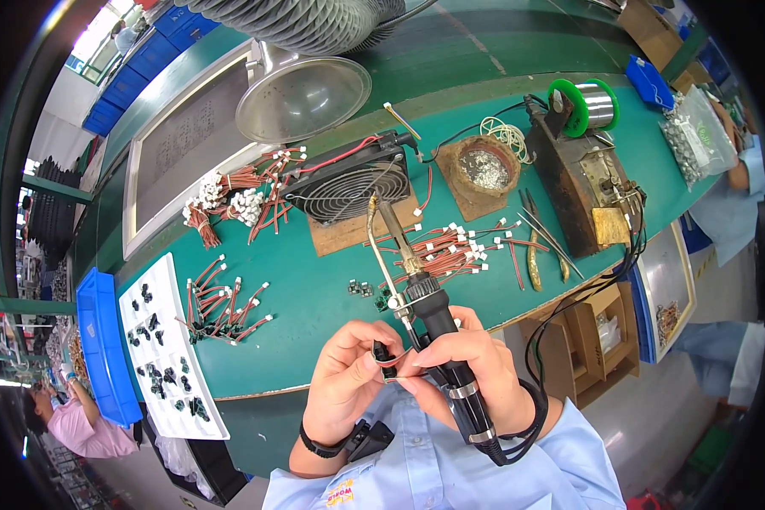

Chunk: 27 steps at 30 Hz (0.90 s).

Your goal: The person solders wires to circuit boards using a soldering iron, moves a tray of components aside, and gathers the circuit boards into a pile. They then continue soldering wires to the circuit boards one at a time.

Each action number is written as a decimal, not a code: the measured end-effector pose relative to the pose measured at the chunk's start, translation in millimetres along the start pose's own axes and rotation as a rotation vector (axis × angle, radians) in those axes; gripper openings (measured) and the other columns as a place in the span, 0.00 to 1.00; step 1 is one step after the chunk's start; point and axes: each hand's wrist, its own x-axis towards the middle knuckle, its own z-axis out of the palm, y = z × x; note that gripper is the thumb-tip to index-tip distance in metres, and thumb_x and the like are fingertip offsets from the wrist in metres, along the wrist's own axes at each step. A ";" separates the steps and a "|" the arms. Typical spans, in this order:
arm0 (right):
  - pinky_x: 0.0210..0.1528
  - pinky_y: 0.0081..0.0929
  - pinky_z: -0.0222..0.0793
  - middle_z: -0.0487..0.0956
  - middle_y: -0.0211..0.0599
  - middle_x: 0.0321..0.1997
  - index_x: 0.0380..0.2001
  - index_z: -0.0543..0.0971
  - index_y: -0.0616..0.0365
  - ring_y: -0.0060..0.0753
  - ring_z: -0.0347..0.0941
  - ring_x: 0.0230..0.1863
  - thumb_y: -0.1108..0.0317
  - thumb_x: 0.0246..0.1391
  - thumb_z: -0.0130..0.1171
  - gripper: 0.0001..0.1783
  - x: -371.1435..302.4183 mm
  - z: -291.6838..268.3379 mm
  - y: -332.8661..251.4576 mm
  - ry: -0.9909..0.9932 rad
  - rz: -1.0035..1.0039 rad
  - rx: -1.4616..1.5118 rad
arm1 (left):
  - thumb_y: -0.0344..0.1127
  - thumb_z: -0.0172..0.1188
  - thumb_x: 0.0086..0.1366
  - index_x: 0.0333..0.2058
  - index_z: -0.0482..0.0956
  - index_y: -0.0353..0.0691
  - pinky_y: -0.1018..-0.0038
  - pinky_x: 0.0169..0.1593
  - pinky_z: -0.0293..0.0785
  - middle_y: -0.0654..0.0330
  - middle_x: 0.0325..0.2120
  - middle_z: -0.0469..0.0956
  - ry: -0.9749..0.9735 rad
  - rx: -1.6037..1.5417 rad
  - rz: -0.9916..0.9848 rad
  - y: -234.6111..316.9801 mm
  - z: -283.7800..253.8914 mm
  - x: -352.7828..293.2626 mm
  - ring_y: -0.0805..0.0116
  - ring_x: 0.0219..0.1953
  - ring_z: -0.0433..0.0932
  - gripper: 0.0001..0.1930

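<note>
My left hand (pixel 347 374) is closed in a pinch on a small black component (pixel 382 349). A short red-brown wire (pixel 393 363) runs from the component toward the fingertips of my right hand (pixel 482 365). That hand is wrapped round a black soldering iron (pixel 438 313), with a bent solder feed tube (pixel 378 255) clamped along it. The iron's tip points away from me, in front of a fan, apart from the component. Just beyond my left fingers lie small dark parts (pixel 361 288) on the green mat (pixel 314 293). My fingers partly hide the component.
Wired connectors (pixel 450 252) lie beyond the iron, near pliers (pixel 531 255). A fan (pixel 353 191), a tin of solder bits (pixel 487 168) and a solder spool (pixel 591 108) stand farther back. At left are finished-looking wired pieces (pixel 221 319), a white tray (pixel 166 340) and a blue bin (pixel 106 348).
</note>
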 end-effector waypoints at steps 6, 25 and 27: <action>0.47 0.39 0.65 0.79 0.27 0.35 0.38 0.71 0.55 0.29 0.76 0.28 0.80 0.37 0.66 0.22 1.5 -1.2 -1.3 -0.021 -0.003 -0.031 | 0.36 0.59 0.62 0.40 0.71 0.37 0.77 0.39 0.66 0.56 0.37 0.72 0.002 0.020 0.031 -1.3 -1.5 -0.2 0.71 0.37 0.70 0.12; 0.49 0.37 0.61 0.79 0.24 0.34 0.38 0.72 0.51 0.25 0.75 0.29 0.77 0.41 0.66 0.20 8.0 -12.1 -2.9 -0.164 0.051 -0.084 | 0.31 0.54 0.64 0.44 0.69 0.32 0.72 0.44 0.71 0.54 0.36 0.74 0.012 0.246 0.112 9.2 4.7 -4.5 0.68 0.40 0.74 0.12; 0.49 0.37 0.61 0.79 0.24 0.34 0.38 0.72 0.51 0.25 0.75 0.30 0.77 0.41 0.66 0.20 8.7 -12.1 -4.2 -0.170 0.050 -0.083 | 0.31 0.54 0.65 0.44 0.69 0.32 0.72 0.44 0.71 0.54 0.36 0.74 0.017 0.229 0.117 8.8 6.5 -4.8 0.68 0.40 0.74 0.12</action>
